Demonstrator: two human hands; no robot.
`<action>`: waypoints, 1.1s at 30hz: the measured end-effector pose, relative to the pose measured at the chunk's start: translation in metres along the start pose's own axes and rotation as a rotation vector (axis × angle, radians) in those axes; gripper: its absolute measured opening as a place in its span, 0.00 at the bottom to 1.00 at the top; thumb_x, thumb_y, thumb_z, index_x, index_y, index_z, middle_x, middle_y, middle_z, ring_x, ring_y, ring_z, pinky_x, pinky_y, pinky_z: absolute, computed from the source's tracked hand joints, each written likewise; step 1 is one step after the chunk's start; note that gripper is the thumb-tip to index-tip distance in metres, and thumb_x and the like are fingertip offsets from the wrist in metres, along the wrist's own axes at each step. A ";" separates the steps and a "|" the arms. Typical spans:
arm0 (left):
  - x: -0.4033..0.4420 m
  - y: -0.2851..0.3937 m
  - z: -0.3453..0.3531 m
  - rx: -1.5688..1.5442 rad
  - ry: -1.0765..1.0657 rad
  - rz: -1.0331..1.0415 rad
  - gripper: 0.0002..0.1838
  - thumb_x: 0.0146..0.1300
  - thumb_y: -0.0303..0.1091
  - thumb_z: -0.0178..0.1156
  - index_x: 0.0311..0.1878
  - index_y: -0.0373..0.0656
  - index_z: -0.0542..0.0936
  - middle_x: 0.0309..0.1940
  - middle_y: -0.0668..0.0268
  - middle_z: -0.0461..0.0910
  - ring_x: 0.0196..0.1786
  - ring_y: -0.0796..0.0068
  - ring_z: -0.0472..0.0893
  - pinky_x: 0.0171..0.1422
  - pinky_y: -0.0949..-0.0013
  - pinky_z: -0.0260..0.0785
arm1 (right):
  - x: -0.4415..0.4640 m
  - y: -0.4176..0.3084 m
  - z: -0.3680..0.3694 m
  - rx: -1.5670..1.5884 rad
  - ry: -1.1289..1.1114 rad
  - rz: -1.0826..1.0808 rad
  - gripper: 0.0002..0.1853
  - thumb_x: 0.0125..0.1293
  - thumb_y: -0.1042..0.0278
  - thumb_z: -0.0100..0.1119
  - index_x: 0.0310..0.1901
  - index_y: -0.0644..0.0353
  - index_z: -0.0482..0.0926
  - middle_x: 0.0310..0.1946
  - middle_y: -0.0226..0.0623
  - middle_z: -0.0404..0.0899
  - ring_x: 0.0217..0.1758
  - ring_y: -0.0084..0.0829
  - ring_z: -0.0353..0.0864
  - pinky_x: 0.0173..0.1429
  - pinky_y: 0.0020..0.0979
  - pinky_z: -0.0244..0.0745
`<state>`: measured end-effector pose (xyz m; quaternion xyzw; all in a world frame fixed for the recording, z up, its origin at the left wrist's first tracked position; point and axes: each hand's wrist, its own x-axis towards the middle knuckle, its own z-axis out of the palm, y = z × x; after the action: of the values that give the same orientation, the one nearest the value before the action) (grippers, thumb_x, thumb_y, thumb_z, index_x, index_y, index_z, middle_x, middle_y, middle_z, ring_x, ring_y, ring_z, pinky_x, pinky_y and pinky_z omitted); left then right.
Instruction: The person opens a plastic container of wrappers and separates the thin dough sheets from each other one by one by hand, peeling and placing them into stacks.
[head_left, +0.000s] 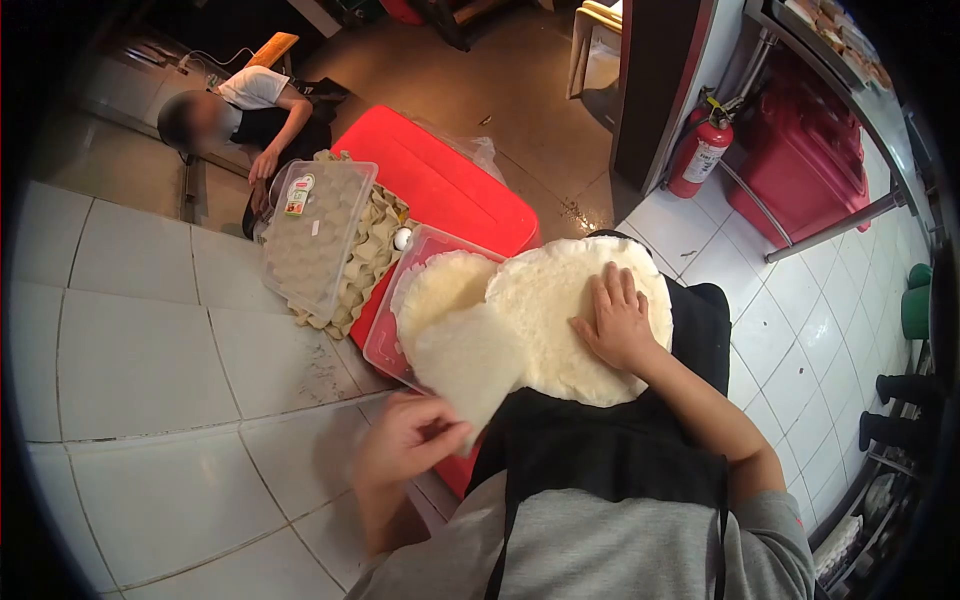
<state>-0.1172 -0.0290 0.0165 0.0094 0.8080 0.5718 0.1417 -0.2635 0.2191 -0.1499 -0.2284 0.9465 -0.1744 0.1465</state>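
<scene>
My left hand [412,437] pinches the lower edge of a thin, pale wrapper sheet [475,360], slightly blurred as it hangs over a clear plastic container [377,345]. Inside that container lie more round wrapper sheets [430,285], partly covered by the lifted one. Across my lap, on the black apron [600,445], rests a thick stack of round wrapper sheets [540,290] with uneven edges. My right hand [622,318] lies flat on the stack's right side, fingers spread.
The container stands on a red lidded box [440,170]. Egg trays [375,250] with a clear lid [322,235] and one egg [403,238] sit beside it. A person [255,110] crouches at upper left. A fire extinguisher [700,150] and red bin [800,150] stand right.
</scene>
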 end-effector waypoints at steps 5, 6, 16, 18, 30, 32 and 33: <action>0.074 -0.018 0.078 0.153 -0.245 0.251 0.07 0.60 0.31 0.63 0.30 0.39 0.79 0.22 0.65 0.77 0.24 0.76 0.76 0.30 0.70 0.67 | 0.012 -0.013 -0.021 0.824 -0.160 -0.182 0.36 0.64 0.42 0.54 0.64 0.64 0.68 0.67 0.55 0.60 0.73 0.54 0.54 0.70 0.55 0.52; 0.086 -0.024 0.102 0.048 -0.287 0.241 0.06 0.60 0.31 0.62 0.31 0.39 0.78 0.24 0.64 0.78 0.27 0.75 0.76 0.33 0.70 0.68 | 0.016 -0.018 -0.024 1.057 -0.278 -0.175 0.35 0.63 0.41 0.55 0.63 0.63 0.70 0.66 0.54 0.63 0.71 0.54 0.56 0.70 0.55 0.52; 0.080 -0.082 0.024 -0.554 0.048 0.071 0.07 0.66 0.30 0.57 0.46 0.43 0.76 0.34 0.70 0.77 0.39 0.80 0.78 0.46 0.72 0.72 | 0.008 -0.040 0.003 0.215 -0.165 -0.380 0.07 0.51 0.64 0.64 0.33 0.49 0.84 0.45 0.32 0.78 0.56 0.40 0.71 0.54 0.48 0.66; 0.090 -0.137 0.011 -0.448 0.269 -0.036 0.11 0.68 0.33 0.55 0.52 0.45 0.75 0.37 0.71 0.76 0.41 0.80 0.77 0.47 0.71 0.72 | 0.015 -0.024 0.000 0.323 -0.206 -0.433 0.06 0.50 0.66 0.65 0.32 0.50 0.83 0.42 0.32 0.79 0.54 0.38 0.73 0.53 0.46 0.67; 0.116 -0.163 0.039 -0.553 0.167 -0.375 0.28 0.64 0.27 0.59 0.66 0.52 0.63 0.38 0.68 0.78 0.38 0.81 0.77 0.37 0.75 0.71 | -0.002 0.056 -0.031 1.350 -0.533 -0.149 0.02 0.65 0.77 0.59 0.38 0.60 0.77 0.36 0.24 0.79 0.41 0.16 0.75 0.50 0.22 0.70; 0.117 -0.157 0.036 -0.539 0.177 -0.371 0.28 0.64 0.24 0.59 0.66 0.52 0.64 0.35 0.68 0.78 0.36 0.82 0.76 0.35 0.76 0.70 | -0.007 0.066 -0.029 1.397 -0.532 -0.123 0.03 0.64 0.77 0.59 0.37 0.60 0.77 0.37 0.24 0.79 0.41 0.17 0.75 0.51 0.22 0.69; 0.118 -0.156 0.036 -0.545 0.180 -0.374 0.28 0.64 0.24 0.59 0.66 0.52 0.64 0.34 0.69 0.77 0.35 0.82 0.76 0.35 0.77 0.70 | -0.010 0.073 -0.024 1.450 -0.521 -0.107 0.03 0.63 0.78 0.60 0.37 0.60 0.77 0.37 0.24 0.79 0.41 0.17 0.75 0.51 0.22 0.69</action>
<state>-0.1988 -0.0284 -0.1651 -0.2275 0.6223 0.7295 0.1696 -0.2912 0.2912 -0.1550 -0.1543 0.5181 -0.6984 0.4691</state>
